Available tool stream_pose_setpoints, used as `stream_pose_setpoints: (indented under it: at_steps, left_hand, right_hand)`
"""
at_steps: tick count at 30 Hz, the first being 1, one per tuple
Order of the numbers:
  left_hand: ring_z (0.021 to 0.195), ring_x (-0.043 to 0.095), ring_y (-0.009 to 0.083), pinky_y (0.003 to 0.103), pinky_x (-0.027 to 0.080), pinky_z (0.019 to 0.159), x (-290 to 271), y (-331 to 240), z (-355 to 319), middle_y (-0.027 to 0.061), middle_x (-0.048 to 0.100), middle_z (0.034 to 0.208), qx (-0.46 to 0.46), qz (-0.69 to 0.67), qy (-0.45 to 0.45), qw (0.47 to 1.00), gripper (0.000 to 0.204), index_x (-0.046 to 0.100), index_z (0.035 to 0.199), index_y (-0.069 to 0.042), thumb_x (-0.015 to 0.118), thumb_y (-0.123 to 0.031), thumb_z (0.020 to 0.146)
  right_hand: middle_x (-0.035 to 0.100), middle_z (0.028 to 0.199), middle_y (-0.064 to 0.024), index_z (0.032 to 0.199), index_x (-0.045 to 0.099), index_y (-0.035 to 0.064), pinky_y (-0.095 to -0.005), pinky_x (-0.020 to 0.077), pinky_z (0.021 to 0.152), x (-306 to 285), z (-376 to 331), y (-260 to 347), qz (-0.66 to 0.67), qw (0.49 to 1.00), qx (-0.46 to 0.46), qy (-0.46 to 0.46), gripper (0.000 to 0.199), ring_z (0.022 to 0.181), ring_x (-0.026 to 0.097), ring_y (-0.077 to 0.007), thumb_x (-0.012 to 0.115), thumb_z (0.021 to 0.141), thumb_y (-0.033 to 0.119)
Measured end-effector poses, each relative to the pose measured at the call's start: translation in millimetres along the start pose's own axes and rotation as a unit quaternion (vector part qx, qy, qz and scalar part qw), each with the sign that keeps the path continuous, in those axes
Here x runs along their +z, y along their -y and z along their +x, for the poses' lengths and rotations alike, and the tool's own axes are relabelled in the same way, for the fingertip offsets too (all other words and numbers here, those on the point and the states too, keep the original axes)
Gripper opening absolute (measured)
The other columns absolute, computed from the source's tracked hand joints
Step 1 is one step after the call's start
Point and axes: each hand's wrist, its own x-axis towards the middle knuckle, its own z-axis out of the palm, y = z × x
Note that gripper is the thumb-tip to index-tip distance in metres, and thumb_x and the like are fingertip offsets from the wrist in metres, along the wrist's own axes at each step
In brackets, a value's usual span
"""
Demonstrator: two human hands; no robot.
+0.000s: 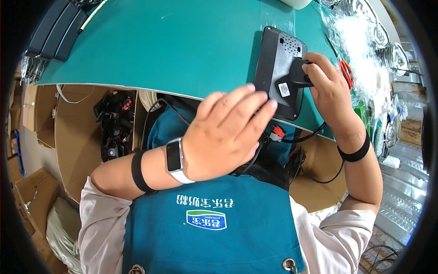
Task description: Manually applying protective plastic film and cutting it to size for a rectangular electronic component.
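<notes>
A black, tablet-like device lies at the right of the green table, its back with small holes facing up. From that back rises a black block-shaped stand, beside a small white label. My right hand is closed around the stand, thumb and fingers on its right end. With fingers stretched out, my left hand hovers over the table's near edge and holds nothing. Its fingertips come close to the device's lower left side; whether they touch it I cannot tell. Under the device's far end is clear plastic film.
Red-handled scissors lie right of my right hand, beside piled clear plastic bags. Black stacked cases stand at the far left of the green table. Below its edge, a cardboard box holds black parts; a black cable hangs near my lap.
</notes>
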Motion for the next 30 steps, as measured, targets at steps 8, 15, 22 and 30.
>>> stream_pose_setpoints:
  at_steps: [8, 15, 22, 30]
  left_hand:
    - [0.128, 0.047, 0.0357, 0.046, 0.039, 0.101, -9, 9, 24, 0.0150, 0.049, 0.139, -0.036, -0.021, 0.087, 0.995, 0.074, 0.050, 0.136, -0.006, 0.078, -0.017, 0.068]
    - [0.123, 0.051, 0.0351, 0.045, 0.040, 0.100, -6, 11, 23, 0.0179, 0.049, 0.138, -0.044, -0.052, 0.105, 0.992, 0.078, 0.047, 0.136, -0.003, 0.080, -0.020, 0.067]
    - [0.121, 0.051, 0.0383, 0.042, 0.039, 0.104, -25, 22, 28, 0.0225, 0.049, 0.136, -0.070, -0.086, 0.044, 0.993, 0.067, 0.040, 0.140, 0.003, 0.066, -0.020, 0.082]
    - [0.123, 0.052, 0.0360, 0.043, 0.041, 0.103, -44, 49, 46, 0.0176, 0.056, 0.131, -0.082, -0.047, 0.034, 0.995, 0.044, 0.056, 0.127, -0.003, 0.054, -0.007, 0.084]
  right_hand:
    - [0.059, 0.114, -0.0145, 0.099, 0.055, 0.0034, -0.0409, 0.0527, 0.076, 7, -2, -10, 0.035, 0.999, -0.004, 0.010, 0.031, 0.094, 0.063, -0.0356, 0.061, 0.072, -0.008]
    - [0.059, 0.113, -0.0138, 0.099, 0.057, 0.0028, -0.0408, 0.0531, 0.077, 5, -3, -11, 0.028, 1.000, -0.010, 0.006, 0.030, 0.096, 0.063, -0.0350, 0.062, 0.072, -0.008]
    - [0.062, 0.109, -0.0172, 0.092, 0.061, 0.0004, -0.0368, 0.0549, 0.075, -6, -9, 1, -0.014, 0.994, -0.054, -0.095, 0.025, 0.090, 0.065, -0.0328, 0.067, 0.068, -0.006]
    - [0.062, 0.109, -0.0228, 0.087, 0.062, 0.0046, -0.0312, 0.0531, 0.060, -49, -48, 52, 0.035, 0.962, -0.212, -0.167, 0.025, 0.079, 0.062, -0.0267, 0.069, 0.064, 0.000]
